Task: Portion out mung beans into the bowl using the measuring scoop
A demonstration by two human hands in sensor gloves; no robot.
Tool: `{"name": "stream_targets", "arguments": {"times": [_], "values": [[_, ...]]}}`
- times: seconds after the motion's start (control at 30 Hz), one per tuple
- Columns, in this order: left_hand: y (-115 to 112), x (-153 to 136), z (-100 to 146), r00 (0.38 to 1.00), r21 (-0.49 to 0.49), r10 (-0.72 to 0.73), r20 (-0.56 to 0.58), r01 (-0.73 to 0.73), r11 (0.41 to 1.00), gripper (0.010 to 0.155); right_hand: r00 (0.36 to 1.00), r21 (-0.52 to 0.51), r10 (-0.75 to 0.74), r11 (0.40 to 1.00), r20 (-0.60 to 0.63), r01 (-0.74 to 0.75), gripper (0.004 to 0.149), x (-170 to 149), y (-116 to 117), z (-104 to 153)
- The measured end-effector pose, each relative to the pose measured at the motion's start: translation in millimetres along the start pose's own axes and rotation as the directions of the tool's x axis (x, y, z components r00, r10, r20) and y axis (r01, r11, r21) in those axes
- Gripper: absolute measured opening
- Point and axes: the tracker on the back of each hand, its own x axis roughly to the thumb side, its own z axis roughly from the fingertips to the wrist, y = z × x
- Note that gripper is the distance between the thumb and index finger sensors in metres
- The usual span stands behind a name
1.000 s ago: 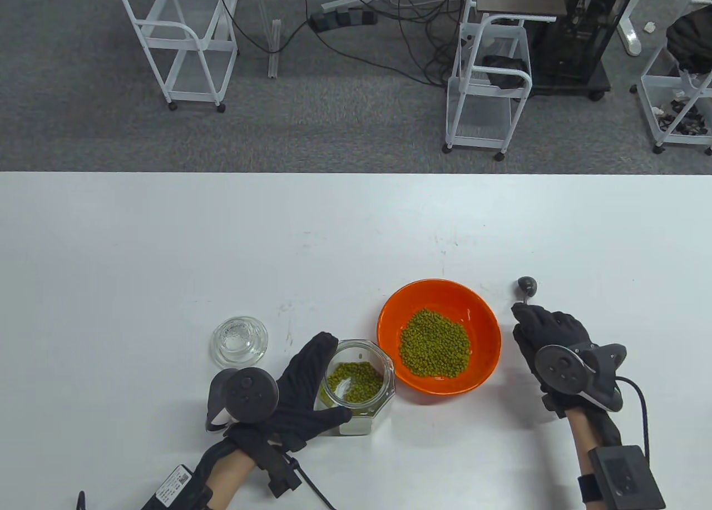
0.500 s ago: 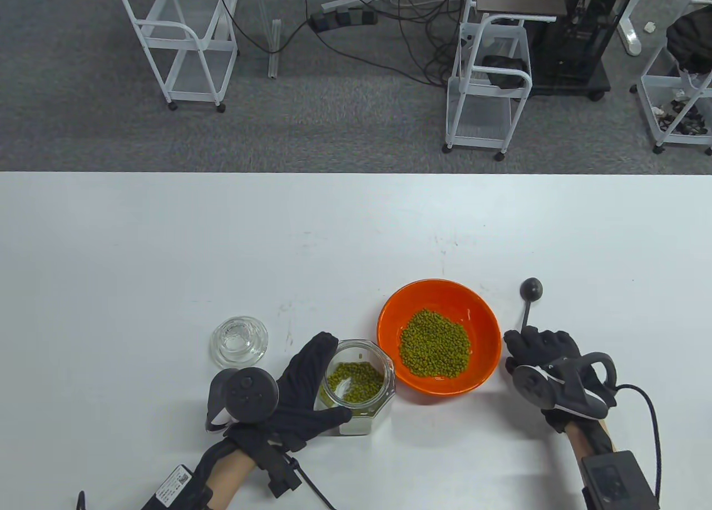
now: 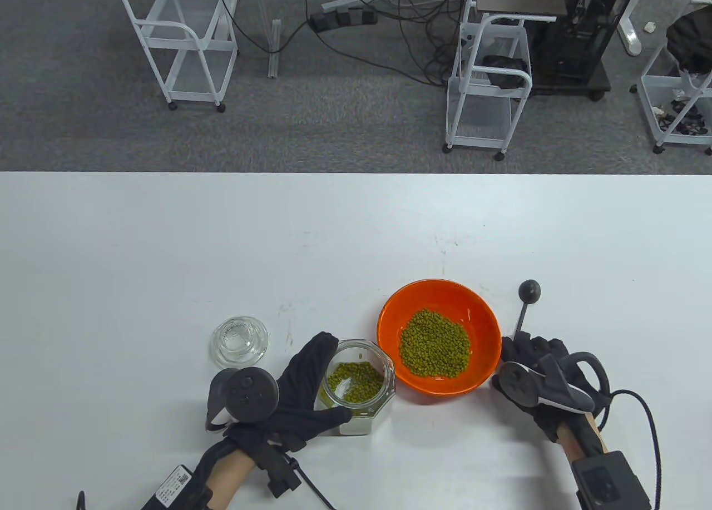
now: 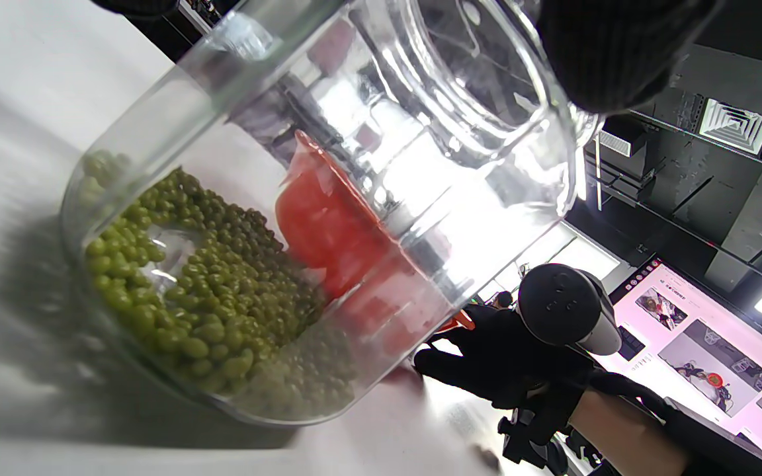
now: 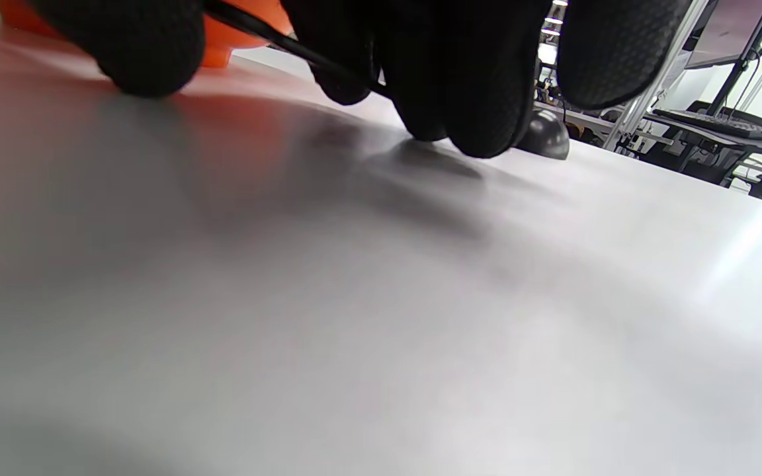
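Observation:
The orange bowl (image 3: 439,304) holds a heap of mung beans (image 3: 435,343). To its left, my left hand (image 3: 311,385) grips a clear glass jar (image 3: 364,415) with a low layer of beans (image 4: 189,291). The black measuring scoop (image 3: 529,291) lies on the table right of the bowl, its thin handle (image 3: 523,321) running toward me. My right hand (image 3: 531,351) sits at the handle's near end. In the right wrist view the handle (image 5: 268,36) crosses the gap between thumb (image 5: 143,46) and fingers (image 5: 460,99), which touch the table. The thumb stays apart from them.
The jar's glass lid (image 3: 240,340) lies on the white table (image 3: 167,254) left of the jar. Beyond the table's far edge stand white wire carts (image 3: 183,37) and cables on grey carpet. A monitor (image 4: 698,344) shows behind in the left wrist view.
My right hand has slid back along the scoop's handle toward me and toward the bowl, leaving the scoop lying flat. The left hand and jar have not moved.

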Motion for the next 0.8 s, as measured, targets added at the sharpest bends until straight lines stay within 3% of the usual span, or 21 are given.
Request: {"name": "stream_targets", "arguments": {"times": [0.8], "values": [[0.4, 0.4, 0.2, 1.000, -0.002, -0.007, -0.002, 0.007, 1.000, 0.107, 0.997, 0.087, -0.072, 0.993, -0.035, 0.074, 0.082, -3.5, 3.5, 6.8]]}}
